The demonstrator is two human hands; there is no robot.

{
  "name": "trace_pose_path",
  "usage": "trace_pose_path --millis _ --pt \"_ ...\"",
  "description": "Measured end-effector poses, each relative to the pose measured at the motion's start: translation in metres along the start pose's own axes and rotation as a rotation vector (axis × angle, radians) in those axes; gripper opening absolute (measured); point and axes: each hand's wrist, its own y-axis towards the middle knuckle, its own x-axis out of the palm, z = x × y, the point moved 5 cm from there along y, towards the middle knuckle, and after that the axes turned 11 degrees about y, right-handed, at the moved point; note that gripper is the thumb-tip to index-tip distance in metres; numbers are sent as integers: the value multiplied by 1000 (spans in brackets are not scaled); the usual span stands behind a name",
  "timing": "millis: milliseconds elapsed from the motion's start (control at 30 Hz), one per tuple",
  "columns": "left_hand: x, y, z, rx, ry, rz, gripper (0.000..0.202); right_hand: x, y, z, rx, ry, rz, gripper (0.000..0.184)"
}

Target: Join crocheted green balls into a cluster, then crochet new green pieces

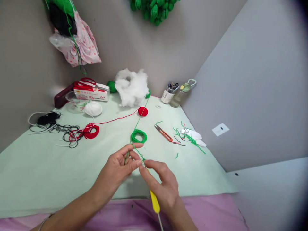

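My left hand [120, 165] has green yarn [137, 150] running over its raised index finger, with the thumb and other fingers pinching near the yarn's worked end. Between the fingers of my right hand [163, 183] is a crochet hook [154, 202] with a yellow handle, its tip up at the small green stitches. Both hands almost meet above the front of the table. Just beyond them lies a coil of green yarn [132, 137], and a strand stretches back toward the white stuffing. The stitches themselves are too small to make out.
Orange thread snips [165, 134] and yarn scraps [192, 139] lie right. Red yarn [91, 131] and tangled black yarn [49, 119] lie left. White stuffing [132, 88], a red ball [142, 111], a box [92, 93] with red scissors [85, 83] and a bottle [179, 95] stand toward the wall.
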Motion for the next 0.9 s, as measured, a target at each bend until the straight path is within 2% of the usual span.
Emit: trace_pose_path --millis 100,200,333,400,467,567,633,700,800,833,900 --pt "7 -1 -3 -87 -121 -112 52 2 -3 2 24 -35 35 39" --pt "12 -1 -5 -171 -234 -215 51 -3 -4 7 92 140 101 36" --pt "6 2 -4 -136 -220 -137 44 -8 -2 25 409 629 277 28" --pt "5 2 -3 -96 -174 -95 44 -5 -3 31 524 786 333 26" --pt "7 1 -4 -69 -137 -86 48 -1 -4 29 508 713 309 26" --pt "12 0 -7 -84 -156 -107 52 2 -7 17 309 379 190 36" --pt "15 0 -10 -133 -212 -161 49 2 -9 14 253 310 176 40" --pt "14 2 -11 -171 -271 -198 41 -2 -11 22 360 421 258 34" --pt "9 4 -10 -158 -310 -171 31 -6 -13 38 593 757 458 24" --pt "8 4 -8 -144 -302 -164 30 -5 -12 41 639 861 486 22" --pt "10 3 -6 -123 -267 -177 32 2 -9 42 673 983 447 20"
